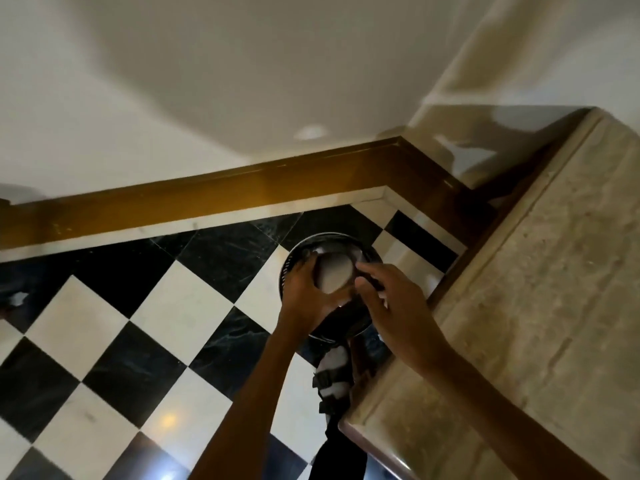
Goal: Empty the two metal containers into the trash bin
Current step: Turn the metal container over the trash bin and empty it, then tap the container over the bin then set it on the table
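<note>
A round dark trash bin (301,252) with a metal rim stands on the checkered floor in the corner, beside the counter. Over its opening my left hand (304,294) grips a small metal container (334,277), turned so that its pale rounded underside faces me. My right hand (388,299) hovers just right of the container, fingers apart and curled, fingertips close to it; whether they touch it is unclear in the blur. Only one container is visible. The bin's inside is hidden by my hands.
A beige stone counter (540,289) fills the right side, its edge right beside the bin. A brown skirting board (207,192) runs along the white wall behind. My sandalled foot (332,375) rests on the black-and-white tiles (180,310) below the bin.
</note>
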